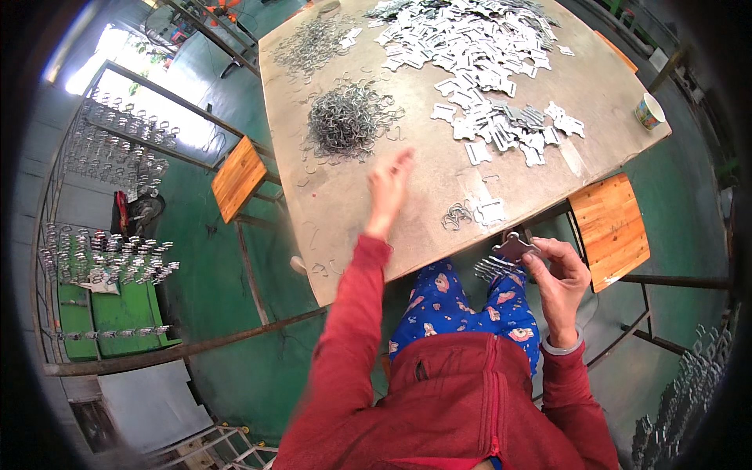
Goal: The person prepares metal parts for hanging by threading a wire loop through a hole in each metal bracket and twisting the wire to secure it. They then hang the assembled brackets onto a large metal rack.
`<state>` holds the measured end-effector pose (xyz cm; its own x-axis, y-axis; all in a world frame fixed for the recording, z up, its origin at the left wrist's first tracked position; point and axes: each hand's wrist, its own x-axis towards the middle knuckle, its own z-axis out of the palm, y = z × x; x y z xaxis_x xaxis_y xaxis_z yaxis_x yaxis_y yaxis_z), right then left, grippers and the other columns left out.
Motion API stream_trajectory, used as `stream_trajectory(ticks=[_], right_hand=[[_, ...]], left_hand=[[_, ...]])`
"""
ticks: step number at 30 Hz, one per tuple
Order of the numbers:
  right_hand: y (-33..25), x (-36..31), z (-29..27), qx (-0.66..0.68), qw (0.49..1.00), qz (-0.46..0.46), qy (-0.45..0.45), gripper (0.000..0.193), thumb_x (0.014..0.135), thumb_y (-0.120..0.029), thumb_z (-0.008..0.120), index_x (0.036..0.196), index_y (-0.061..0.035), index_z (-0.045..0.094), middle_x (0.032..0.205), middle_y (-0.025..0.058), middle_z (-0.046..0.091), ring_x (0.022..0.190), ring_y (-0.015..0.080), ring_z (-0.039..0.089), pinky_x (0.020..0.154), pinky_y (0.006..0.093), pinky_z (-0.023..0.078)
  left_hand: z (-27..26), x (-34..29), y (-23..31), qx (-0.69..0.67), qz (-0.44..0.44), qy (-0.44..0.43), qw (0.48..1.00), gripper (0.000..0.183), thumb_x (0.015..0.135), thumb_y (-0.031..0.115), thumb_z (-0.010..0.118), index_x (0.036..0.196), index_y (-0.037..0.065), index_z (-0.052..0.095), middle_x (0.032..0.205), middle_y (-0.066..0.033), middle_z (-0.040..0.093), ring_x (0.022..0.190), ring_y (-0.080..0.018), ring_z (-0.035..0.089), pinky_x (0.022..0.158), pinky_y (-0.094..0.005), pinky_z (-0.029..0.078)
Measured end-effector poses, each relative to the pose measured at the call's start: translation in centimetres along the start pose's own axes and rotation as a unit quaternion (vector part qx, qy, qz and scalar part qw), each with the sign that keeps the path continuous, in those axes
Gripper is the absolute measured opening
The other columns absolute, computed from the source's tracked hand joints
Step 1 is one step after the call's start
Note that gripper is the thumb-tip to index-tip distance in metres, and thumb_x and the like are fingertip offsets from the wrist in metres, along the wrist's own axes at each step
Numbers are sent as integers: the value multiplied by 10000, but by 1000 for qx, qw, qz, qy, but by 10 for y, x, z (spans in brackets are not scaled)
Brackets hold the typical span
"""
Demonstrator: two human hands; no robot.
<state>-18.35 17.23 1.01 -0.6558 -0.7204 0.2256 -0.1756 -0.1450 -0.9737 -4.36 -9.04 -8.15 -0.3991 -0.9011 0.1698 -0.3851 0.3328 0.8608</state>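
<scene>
My left hand [389,188] reaches over the table, slightly blurred, fingers stretched forward and nothing visible in them. Just beyond it lies a dense heap of small wire hooks [341,121]. At the table's near edge, my right hand [558,278] pinches a flat, notched metal plate [513,247] between thumb and fingers. A row of shiny metal pieces [493,269] shows just below that plate, above my lap; how they attach is hard to make out. A few loose hooks [455,216] and some plates [490,211] rest on the tabletop close by.
Many flat metal plates [462,47] spread across the far side of the table [352,227]. More hooks [309,43] are scattered far left. A paper cup [648,111] stands at the right corner. Wooden stools [239,178] flank the table; racks of hanging metal parts [125,145] stand left.
</scene>
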Motion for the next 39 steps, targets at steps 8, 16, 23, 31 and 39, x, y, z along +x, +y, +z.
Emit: stream_trajectory(ticks=[8, 16, 23, 31, 39], right_hand=[[-1, 9, -4, 27, 997, 70, 25, 200, 747, 48, 675, 942, 30, 638, 810, 37, 631, 730, 77, 578, 650, 199, 466], [11, 18, -8, 50, 996, 65, 29, 207, 782, 24, 661, 985, 20, 621, 822, 47, 642, 725, 81, 596, 659, 202, 478], [32, 17, -11, 104, 992, 70, 32, 217, 784, 22, 662, 995, 15, 611, 806, 46, 646, 715, 81, 599, 653, 210, 495], [37, 6, -10, 126, 989, 80, 26, 197, 793, 21, 651, 985, 14, 606, 845, 68, 659, 741, 94, 609, 676, 218, 500], [45, 4, -12, 101, 992, 60, 38, 170, 800, 34, 624, 962, -10, 602, 849, 44, 651, 771, 90, 609, 699, 218, 492]], left_hand=[[-21, 93, -59, 384, 239, -50, 891, 103, 769, 111, 610, 853, 52, 622, 864, -120, 547, 895, -287, 503, 787, -397, 438], [-3, 32, -8, 25, 65, 7, 998, 130, 913, 116, 476, 985, 14, 512, 797, -84, 589, 689, -200, 575, 607, -316, 466], [20, -65, 93, -435, -96, -178, 877, 140, 856, 75, 600, 933, -41, 619, 805, -100, 628, 671, -126, 581, 617, -242, 486], [37, -93, 124, -425, -83, -259, 864, 172, 808, 142, 684, 920, 18, 645, 867, -48, 646, 774, -91, 578, 751, -230, 455], [53, -93, 133, -439, -78, -228, 865, 191, 826, 178, 673, 913, 19, 614, 796, -1, 606, 702, -50, 537, 612, -186, 423]])
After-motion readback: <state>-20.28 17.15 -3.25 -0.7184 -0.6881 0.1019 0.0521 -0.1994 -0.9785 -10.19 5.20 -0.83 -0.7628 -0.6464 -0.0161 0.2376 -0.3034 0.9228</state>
